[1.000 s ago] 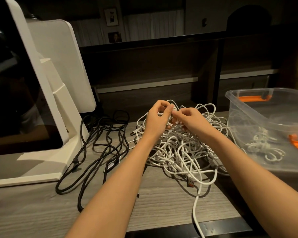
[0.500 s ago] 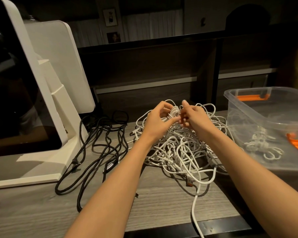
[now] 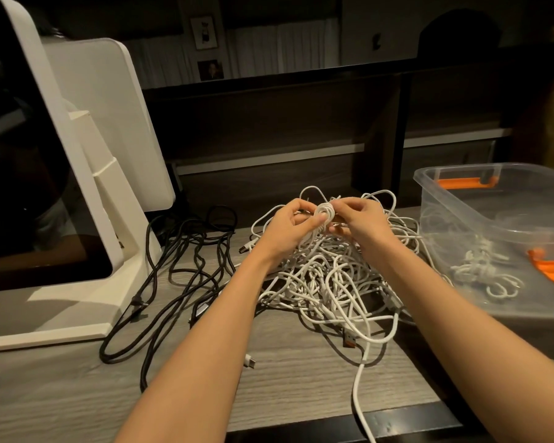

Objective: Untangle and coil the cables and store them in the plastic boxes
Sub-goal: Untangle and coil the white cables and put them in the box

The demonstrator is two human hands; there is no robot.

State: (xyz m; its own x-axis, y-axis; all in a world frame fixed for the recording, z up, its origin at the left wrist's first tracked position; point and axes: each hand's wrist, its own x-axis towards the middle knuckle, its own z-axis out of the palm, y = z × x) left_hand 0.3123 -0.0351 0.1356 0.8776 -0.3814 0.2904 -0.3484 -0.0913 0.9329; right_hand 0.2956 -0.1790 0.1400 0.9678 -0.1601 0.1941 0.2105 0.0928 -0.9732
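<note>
A grey wood-grain tabletop fills the lower part of the view in a dim room, with a dark strip along its near edge. Closest in, one white cable end trails off the front of the table, and a small white plug lies just beside the left forearm. Behind these sits a big tangled heap of white cables, spread loosely over the middle of the table, with an orange-tipped connector at its near side. To the left of the heap a tangle of black cables runs back toward the base of a white monitor stand, whose dark screen stands at the far left.

Above the heap both hands meet. The left hand has fingers curled and its thumb pressed against a small wound bundle of white cable, lifted clear of the pile. The right hand pinches the same bundle from the other side, fingers bent around it.

To the right stands a clear plastic box with orange latches; a coiled white cable lies on its floor. Beyond the table runs a dark shelf unit, and farther back hang pale curtains and two small framed pictures.
</note>
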